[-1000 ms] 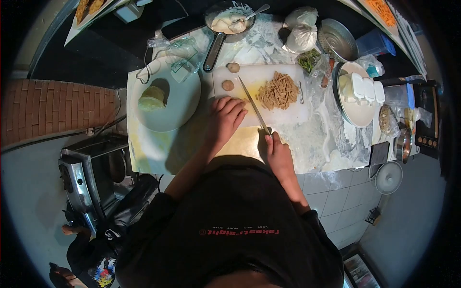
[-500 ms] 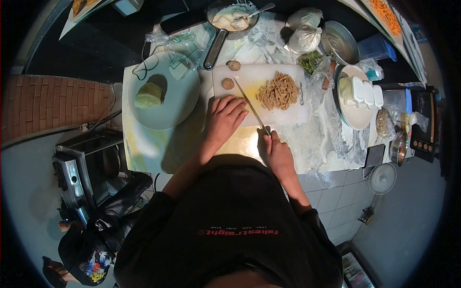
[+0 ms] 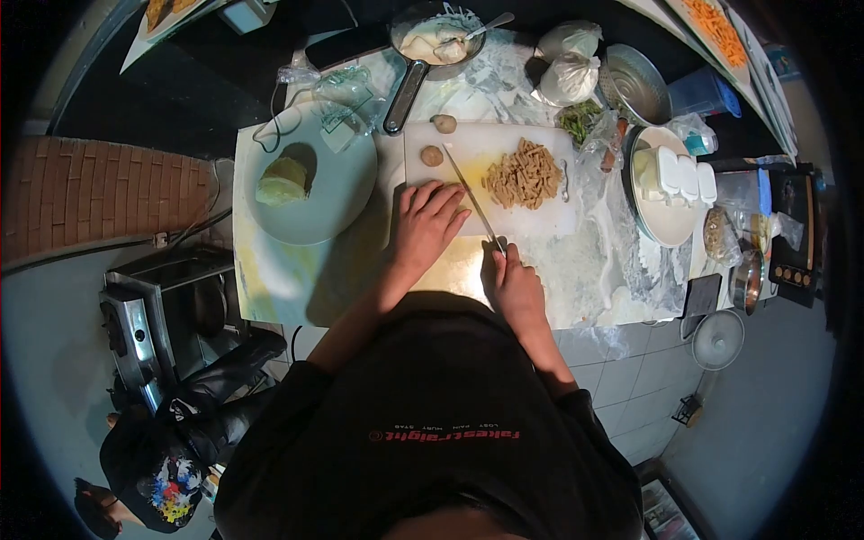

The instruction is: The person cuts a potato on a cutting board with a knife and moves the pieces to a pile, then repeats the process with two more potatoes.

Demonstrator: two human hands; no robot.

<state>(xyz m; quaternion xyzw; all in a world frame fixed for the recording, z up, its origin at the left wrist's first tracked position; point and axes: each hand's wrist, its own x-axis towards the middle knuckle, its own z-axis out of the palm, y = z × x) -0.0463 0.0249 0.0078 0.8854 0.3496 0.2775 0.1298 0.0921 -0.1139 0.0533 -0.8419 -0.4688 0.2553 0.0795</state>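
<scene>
My right hand (image 3: 519, 286) grips a kitchen knife (image 3: 475, 200) by its handle, the blade slanting away up and to the left over the white cutting board (image 3: 549, 220). Left of the blade, my left hand (image 3: 429, 225) rests on the board with fingers bent and close together; whatever lies beneath them is hidden. Beyond my fingertips sit two small round brown balls, one nearer (image 3: 432, 157) and one at the board's far edge (image 3: 444, 124). To the right of the blade, brown cut strips (image 3: 524, 175) form a heap.
A large pale plate (image 3: 337, 211) with a cabbage piece (image 3: 283, 183) stands left. Behind are a pan (image 3: 409, 94) of batter, knotted plastic bags (image 3: 571, 76) and a metal bowl (image 3: 634, 83). A plate (image 3: 675, 225) with white containers stands right. Another person (image 3: 148, 450) is at lower left.
The view has shifted slightly. Both hands and the knife keep nearly the same places on the board. The person at lower left has moved a little.
</scene>
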